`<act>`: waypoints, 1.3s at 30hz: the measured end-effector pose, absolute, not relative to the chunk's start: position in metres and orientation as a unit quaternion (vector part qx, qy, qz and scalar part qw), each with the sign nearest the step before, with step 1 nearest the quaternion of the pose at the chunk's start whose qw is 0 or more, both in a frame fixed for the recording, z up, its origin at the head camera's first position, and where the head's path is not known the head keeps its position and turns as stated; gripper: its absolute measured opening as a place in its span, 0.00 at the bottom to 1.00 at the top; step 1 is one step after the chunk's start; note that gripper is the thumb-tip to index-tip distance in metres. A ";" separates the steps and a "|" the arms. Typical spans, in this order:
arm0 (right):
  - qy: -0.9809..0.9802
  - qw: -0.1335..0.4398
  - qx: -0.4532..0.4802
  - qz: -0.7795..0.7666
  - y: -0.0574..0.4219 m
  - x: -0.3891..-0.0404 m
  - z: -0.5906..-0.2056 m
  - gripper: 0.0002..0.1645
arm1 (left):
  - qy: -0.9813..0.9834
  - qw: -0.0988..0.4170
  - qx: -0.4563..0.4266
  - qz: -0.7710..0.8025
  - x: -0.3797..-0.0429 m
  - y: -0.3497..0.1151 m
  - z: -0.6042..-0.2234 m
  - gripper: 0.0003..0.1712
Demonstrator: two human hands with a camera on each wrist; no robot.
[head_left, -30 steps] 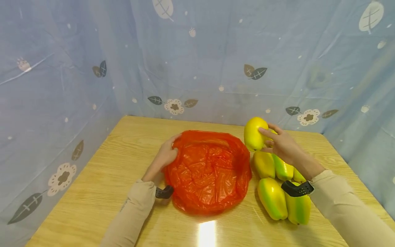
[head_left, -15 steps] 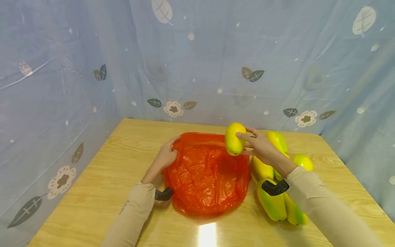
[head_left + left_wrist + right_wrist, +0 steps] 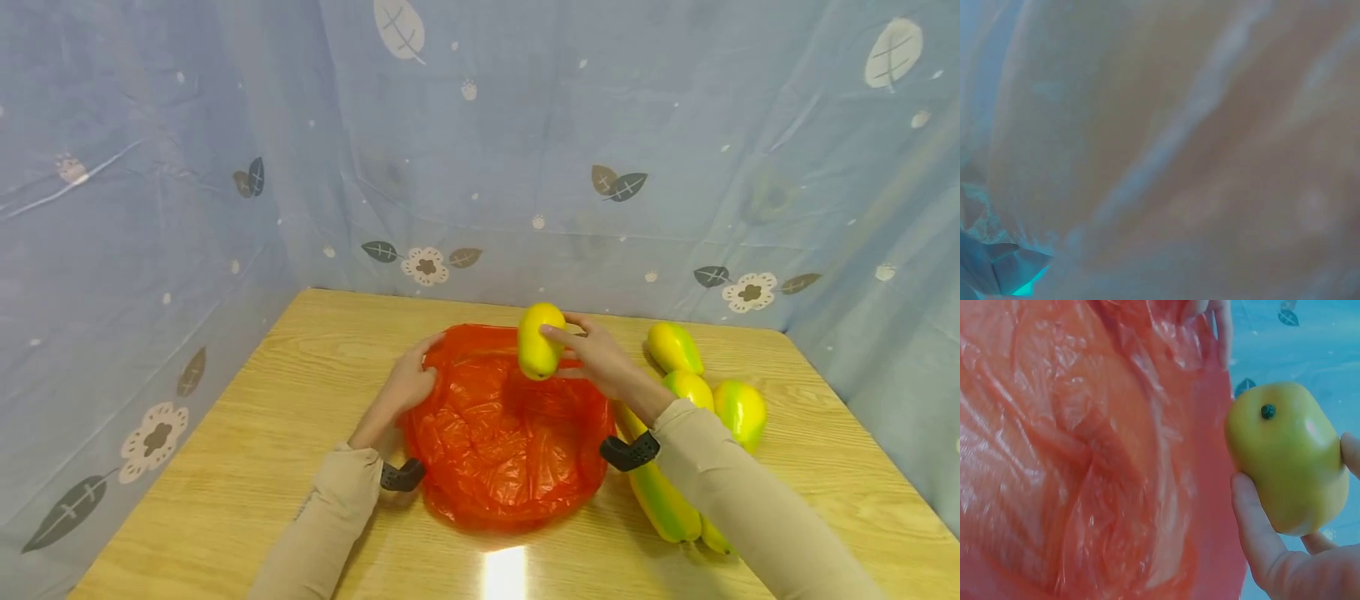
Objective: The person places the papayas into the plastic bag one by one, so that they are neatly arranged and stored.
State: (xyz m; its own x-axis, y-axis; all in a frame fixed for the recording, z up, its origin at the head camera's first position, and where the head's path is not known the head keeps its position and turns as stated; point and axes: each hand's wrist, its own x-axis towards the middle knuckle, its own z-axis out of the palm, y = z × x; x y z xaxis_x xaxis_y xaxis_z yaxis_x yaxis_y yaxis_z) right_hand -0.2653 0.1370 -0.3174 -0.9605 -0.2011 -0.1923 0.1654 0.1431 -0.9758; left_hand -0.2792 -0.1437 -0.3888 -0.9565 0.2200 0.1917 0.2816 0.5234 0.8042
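A red plastic bag (image 3: 502, 450) lies opened wide on the table. Its left rim is gripped by my left hand (image 3: 408, 383), thumb inside the rim and fingers outside. My right hand (image 3: 596, 358) holds a yellow mango (image 3: 538, 346) over the back right part of the bag. In the right wrist view that mango (image 3: 1291, 456) sits between thumb and fingers, its dark stem end showing. Blurred, close folds of what seems to be the bag fill most of the left wrist view.
Several yellow-green mangoes lie right of the bag, including one mango (image 3: 673, 346) at the back and another mango (image 3: 741, 412) further right. My right forearm hides part of them. Wooden table (image 3: 225, 467); patterned blue curtain (image 3: 517, 142) behind and at both sides.
My right hand has carried the mango leftward from above the other mangoes to over the bag. The left hand keeps its grip on the rim.
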 end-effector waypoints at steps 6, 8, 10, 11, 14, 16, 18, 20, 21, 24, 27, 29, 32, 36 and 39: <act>0.731 0.145 -0.010 -0.667 0.123 -0.269 -0.323 0.44 | -0.872 0.033 -0.142 -0.467 -0.279 -0.142 -0.389 0.36; 0.729 0.146 -0.007 -0.669 0.119 -0.270 -0.326 0.43 | -0.873 0.033 -0.144 -0.464 -0.279 -0.141 -0.389 0.35; 0.725 0.150 -0.001 -0.672 0.116 -0.271 -0.329 0.43 | -0.874 0.031 -0.146 -0.462 -0.279 -0.140 -0.389 0.35; 0.724 0.151 0.001 -0.673 0.114 -0.272 -0.331 0.43 | -0.875 0.032 -0.147 -0.461 -0.279 -0.140 -0.388 0.35; 0.723 0.156 0.004 -0.673 0.109 -0.273 -0.335 0.44 | -0.874 0.034 -0.146 -0.461 -0.278 -0.140 -0.387 0.35; 0.726 0.158 0.005 -0.669 0.107 -0.273 -0.338 0.45 | -0.875 0.037 -0.148 -0.459 -0.278 -0.140 -0.387 0.35; 0.725 0.161 0.004 -0.669 0.104 -0.273 -0.341 0.45 | -0.876 0.040 -0.151 -0.456 -0.278 -0.140 -0.388 0.35; 0.726 0.163 0.000 -0.668 0.101 -0.273 -0.343 0.45 | -0.877 0.041 -0.153 -0.453 -0.279 -0.140 -0.388 0.35; 0.726 0.164 -0.002 -0.667 0.099 -0.273 -0.345 0.45 | -0.877 0.042 -0.153 -0.453 -0.279 -0.140 -0.388 0.35; 0.730 0.164 -0.003 -0.664 0.093 -0.274 -0.348 0.44 | -0.877 0.039 -0.147 -0.456 -0.279 -0.140 -0.388 0.35; 0.732 0.166 -0.001 -0.660 0.086 -0.276 -0.352 0.44 | -0.876 0.035 -0.141 -0.461 -0.279 -0.140 -0.389 0.34; 0.733 0.167 0.007 -0.659 0.082 -0.278 -0.356 0.44 | -0.876 0.031 -0.139 -0.461 -0.280 -0.139 -0.389 0.34; 0.737 0.164 0.015 -0.656 0.078 -0.281 -0.361 0.44 | -0.877 0.030 -0.144 -0.458 -0.280 -0.138 -0.389 0.34; 0.740 0.160 0.017 -0.653 0.070 -0.282 -0.367 0.43 | -0.876 0.026 -0.142 -0.460 -0.278 -0.137 -0.389 0.35; 0.740 0.161 0.016 -0.652 0.064 -0.282 -0.370 0.43 | -0.878 0.024 -0.139 -0.458 -0.277 -0.137 -0.389 0.35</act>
State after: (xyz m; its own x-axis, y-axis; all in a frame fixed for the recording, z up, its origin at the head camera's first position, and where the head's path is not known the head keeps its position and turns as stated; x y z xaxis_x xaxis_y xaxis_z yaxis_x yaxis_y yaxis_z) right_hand -0.2819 0.0640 -0.3698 -0.9473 -0.1865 -0.2604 0.2348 0.1484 -0.9606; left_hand -0.2767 -0.1372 -0.3891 -0.9604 0.2213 0.1693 0.2654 0.5413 0.7979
